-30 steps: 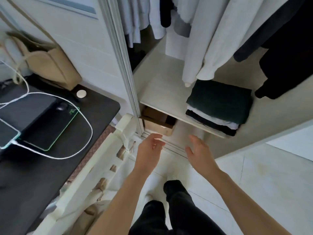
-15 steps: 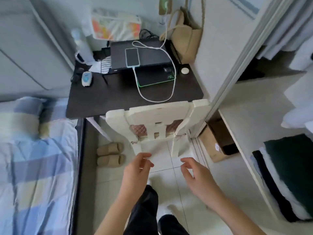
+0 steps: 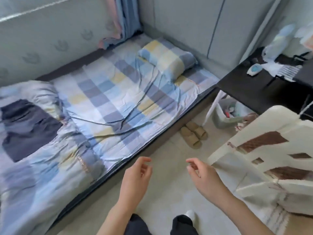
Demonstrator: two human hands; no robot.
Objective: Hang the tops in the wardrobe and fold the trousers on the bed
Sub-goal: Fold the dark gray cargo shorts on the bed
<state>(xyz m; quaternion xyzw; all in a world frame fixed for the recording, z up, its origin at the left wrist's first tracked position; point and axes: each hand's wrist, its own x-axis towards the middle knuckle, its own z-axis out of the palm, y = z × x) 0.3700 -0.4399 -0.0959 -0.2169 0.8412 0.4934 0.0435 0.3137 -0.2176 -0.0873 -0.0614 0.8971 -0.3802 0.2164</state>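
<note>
My left hand (image 3: 135, 175) and my right hand (image 3: 203, 175) hang side by side over the pale tiled floor (image 3: 162, 200), a clear gap between them, fingers loosely curled and holding nothing, touching nothing. To my left lies the bed (image 3: 118, 102), low to the floor and covered in a blue, yellow and white checked sheet, with a matching pillow (image 3: 167, 56) at its far end near the grey wall panels. A dark navy garment, folded flat (image 3: 27, 128), rests on the bunched-up quilt (image 3: 42, 167) at the near left of the bed, well apart from both hands; whether it is trousers I cannot tell from here. A thin dark cable (image 3: 132, 106) snakes across the middle of the sheet. A pair of beige slippers (image 3: 193, 133) sits on the floor just beside the bed frame. Past them, under the corner of the black desk (image 3: 264, 92), stands a pale green waste bin (image 3: 227, 116) holding scraps of mixed colour too blurred to name. A small white and blue gadget (image 3: 254, 69) lies on the desk top. At my right, near my right hand, stands a cream chair back (image 3: 271, 146) with brown showing through its cut-out slots. My dark trouser legs (image 3: 183, 224) and a white sock show at the bottom edge.
</note>
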